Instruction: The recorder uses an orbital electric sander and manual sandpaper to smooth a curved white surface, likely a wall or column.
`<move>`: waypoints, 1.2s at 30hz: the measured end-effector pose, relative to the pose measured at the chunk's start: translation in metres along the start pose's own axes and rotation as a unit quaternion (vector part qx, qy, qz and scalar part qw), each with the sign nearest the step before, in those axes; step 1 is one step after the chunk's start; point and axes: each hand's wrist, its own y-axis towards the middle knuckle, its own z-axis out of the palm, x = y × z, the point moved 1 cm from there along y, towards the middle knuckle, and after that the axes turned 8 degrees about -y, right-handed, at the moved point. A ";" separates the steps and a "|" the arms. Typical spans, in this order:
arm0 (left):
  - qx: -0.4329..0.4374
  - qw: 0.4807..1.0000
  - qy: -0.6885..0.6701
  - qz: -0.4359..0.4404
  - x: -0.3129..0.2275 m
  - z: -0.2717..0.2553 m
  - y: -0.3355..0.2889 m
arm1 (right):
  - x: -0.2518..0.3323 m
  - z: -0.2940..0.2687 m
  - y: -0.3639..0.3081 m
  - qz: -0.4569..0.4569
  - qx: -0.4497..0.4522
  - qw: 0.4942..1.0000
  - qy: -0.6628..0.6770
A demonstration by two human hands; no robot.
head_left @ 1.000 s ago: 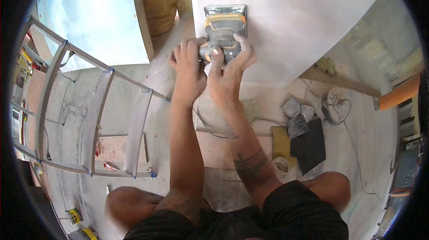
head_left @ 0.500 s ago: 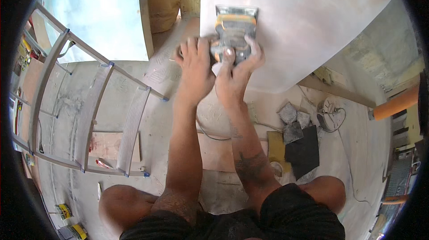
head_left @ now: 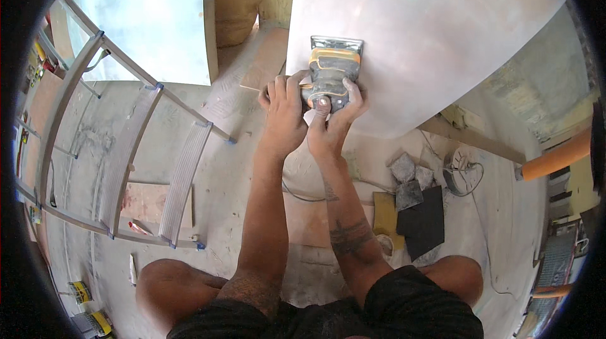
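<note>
An orange and black electric sander (head_left: 334,69), coated in dust, rests with its flat pad on a large pale, whitish panel (head_left: 435,29). It sits near the panel's left edge. My right hand (head_left: 336,115) grips the sander's near end, thumb on top and fingers wrapped along its right side. My left hand (head_left: 284,108) is closed at the sander's left side, its fingers curled; exactly which part they clasp is partly hidden. A cable (head_left: 303,199) runs on the floor beneath my forearms.
To the left stands an aluminium ladder (head_left: 131,149) before a pale blue panel (head_left: 139,17). Sandpaper sheets (head_left: 421,222), grey square pads (head_left: 409,195) and a round corded device (head_left: 463,172) lie at right. A wooden beam (head_left: 473,136) and an orange pipe (head_left: 555,154) jut nearby.
The sander, with both hands on it, has moved toward me along the panel, and my elbows have bent slightly. The whole view has shifted a little too.
</note>
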 end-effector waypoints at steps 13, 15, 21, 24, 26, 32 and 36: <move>-0.092 0.994 -0.058 -0.014 -0.012 -0.015 0.022 | 0.052 -0.012 0.060 -0.099 0.105 0.989 -0.031; -0.085 0.994 -0.062 -0.015 -0.015 0.000 0.011 | 0.029 -0.017 0.041 -0.073 0.050 0.995 -0.039; -0.014 0.999 0.006 0.036 -0.042 -0.008 0.022 | -0.001 -0.012 0.031 -0.019 -0.051 0.997 0.057; -0.050 0.997 0.007 0.060 -0.066 -0.018 0.046 | 0.023 -0.029 0.073 -0.070 -0.056 0.996 -0.019; -0.085 0.994 -0.005 0.066 -0.071 -0.023 0.062 | 0.045 -0.032 0.101 -0.093 -0.041 0.994 -0.032; -0.154 0.977 -0.145 -0.003 -0.052 -0.010 0.057 | 0.096 -0.026 0.127 -0.169 0.084 0.978 -0.087; -0.120 0.989 -0.081 -0.018 -0.053 0.010 0.041 | 0.075 -0.033 0.112 -0.144 0.079 0.980 -0.111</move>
